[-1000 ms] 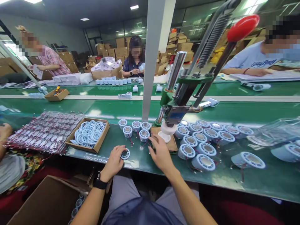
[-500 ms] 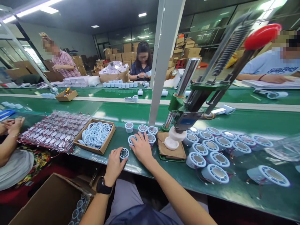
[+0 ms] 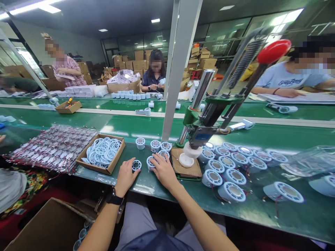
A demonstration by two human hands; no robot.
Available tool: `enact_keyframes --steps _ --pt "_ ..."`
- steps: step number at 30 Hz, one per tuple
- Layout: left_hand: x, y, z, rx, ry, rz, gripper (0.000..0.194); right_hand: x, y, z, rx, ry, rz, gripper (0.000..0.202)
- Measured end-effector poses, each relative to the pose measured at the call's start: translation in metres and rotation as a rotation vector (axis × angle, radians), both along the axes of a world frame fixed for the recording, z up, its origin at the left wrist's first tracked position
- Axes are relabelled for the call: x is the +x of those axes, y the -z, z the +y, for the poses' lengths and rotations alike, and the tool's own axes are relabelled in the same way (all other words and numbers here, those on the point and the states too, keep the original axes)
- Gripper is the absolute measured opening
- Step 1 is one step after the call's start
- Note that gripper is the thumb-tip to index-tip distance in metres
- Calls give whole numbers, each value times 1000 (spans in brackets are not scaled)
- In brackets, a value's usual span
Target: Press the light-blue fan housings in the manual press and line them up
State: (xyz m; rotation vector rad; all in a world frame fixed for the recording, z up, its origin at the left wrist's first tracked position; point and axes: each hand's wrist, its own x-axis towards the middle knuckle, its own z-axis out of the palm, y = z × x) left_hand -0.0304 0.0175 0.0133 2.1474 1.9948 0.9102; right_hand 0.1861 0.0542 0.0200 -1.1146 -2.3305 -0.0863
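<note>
My left hand (image 3: 125,177) curls round the side of a light-blue round housing (image 3: 136,165) standing on the bench. Its top is a slotted ring with a dark centre. My right hand (image 3: 165,171) grips a second light-blue housing (image 3: 150,161) just to the right, the fingers covering much of its top. Behind that hand stand several similar housings (image 3: 155,145) with pale discs in their centres. A hand press (image 3: 202,134) with a red-knobbed lever stands to the right, a white round seat (image 3: 186,160) on its base.
A cardboard tray of light-blue slotted rings (image 3: 103,153) lies left, beside a sheet of wired small parts (image 3: 52,148). Many finished-looking housings (image 3: 235,176) crowd the bench right of the press. A grey post (image 3: 174,87) rises behind. Co-workers sit or stand across the green conveyor (image 3: 117,122).
My right hand has drawn its housing rightward and nearer to me. The left hand's housing has shifted slightly away from me. The camera view has turned a little to the right.
</note>
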Motion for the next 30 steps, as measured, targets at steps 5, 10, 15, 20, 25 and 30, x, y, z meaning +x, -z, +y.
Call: enact_keyframes --steps 5,10,15,20,25,30 --pt "6 6 -23 37 11 -49 49 -1 2 -4 25 103 1 40" --pt "10 13 -37 28 13 28 45 -15 -15 3 -68 171 -91 43" --pt "10 -5 -9 21 -156 178 51 -10 -26 17 -165 264 -133 65" --pt "32 -51 47 -95 109 261 79 -3 -27 37 -336 354 -65 95" --pt "47 -76 103 -432 394 438 109 2 -26 41 -333 294 -48 80" --pt "42 -69 111 -383 436 456 89 14 -22 30 -307 167 -29 62"
